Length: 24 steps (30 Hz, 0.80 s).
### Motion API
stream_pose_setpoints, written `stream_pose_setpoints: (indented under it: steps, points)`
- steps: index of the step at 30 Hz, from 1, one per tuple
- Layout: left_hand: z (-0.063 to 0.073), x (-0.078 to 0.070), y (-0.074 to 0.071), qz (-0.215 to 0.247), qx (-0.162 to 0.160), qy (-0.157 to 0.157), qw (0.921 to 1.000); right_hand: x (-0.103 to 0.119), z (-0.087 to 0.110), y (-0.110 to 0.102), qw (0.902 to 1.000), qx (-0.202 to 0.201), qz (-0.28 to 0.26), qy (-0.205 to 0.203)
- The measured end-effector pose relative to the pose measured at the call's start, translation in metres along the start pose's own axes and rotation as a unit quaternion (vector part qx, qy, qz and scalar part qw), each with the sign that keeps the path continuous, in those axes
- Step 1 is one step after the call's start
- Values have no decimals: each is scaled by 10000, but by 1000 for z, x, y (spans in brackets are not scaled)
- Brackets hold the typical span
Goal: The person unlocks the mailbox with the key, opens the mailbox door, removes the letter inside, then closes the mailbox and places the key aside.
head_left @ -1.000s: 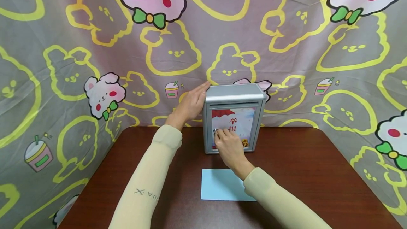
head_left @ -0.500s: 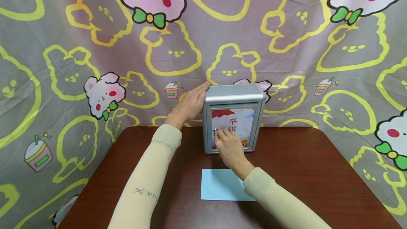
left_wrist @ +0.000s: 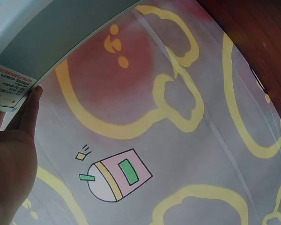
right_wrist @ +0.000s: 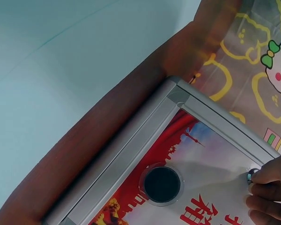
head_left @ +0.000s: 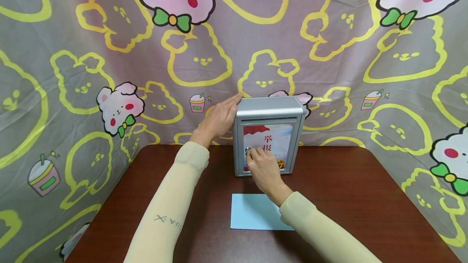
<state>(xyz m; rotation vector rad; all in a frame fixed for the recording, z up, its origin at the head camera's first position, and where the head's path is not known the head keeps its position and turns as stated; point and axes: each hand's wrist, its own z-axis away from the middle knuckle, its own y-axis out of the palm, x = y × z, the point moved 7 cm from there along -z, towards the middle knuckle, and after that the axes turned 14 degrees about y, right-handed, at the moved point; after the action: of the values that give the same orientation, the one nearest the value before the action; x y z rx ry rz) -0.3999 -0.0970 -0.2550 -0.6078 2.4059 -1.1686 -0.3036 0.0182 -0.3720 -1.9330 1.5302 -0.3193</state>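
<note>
A grey metal report box (head_left: pixel 270 111) with a top slot and a poster front panel (head_left: pixel 256 130) with red Chinese characters stands upright at the back of the table. My left hand (head_left: pixel 219 117) rests against its left side with fingers extended; in the left wrist view, the fingertips lie beside a printed label (left_wrist: pixel 11 86). At the panel's left edge, my right hand (head_left: pixel 262 166) pinches what looks like a key at the round silver lock (right_wrist: pixel 253 175). The fingers hide most of it. The panel sits flush in its frame.
A light blue sheet (head_left: pixel 252 214) lies on the dark brown table (head_left: pixel 340 198) in front of the box, partly under the right forearm. Cartoon-print cloth (head_left: pixel 204 64) hangs close behind the box and along both sides. A dark round window (right_wrist: pixel 162 184) marks the panel.
</note>
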Motion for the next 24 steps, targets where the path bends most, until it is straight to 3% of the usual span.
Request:
stream_pose_setpoints:
  steps: [18,24]
  points:
    - [0,1,1,107,-9,-41,9999,0,2,-2,9998,-137,133,-64]
    - [4,-4,-1,91,-61,96,9999,6,6,-6,9998,-99,183,-6]
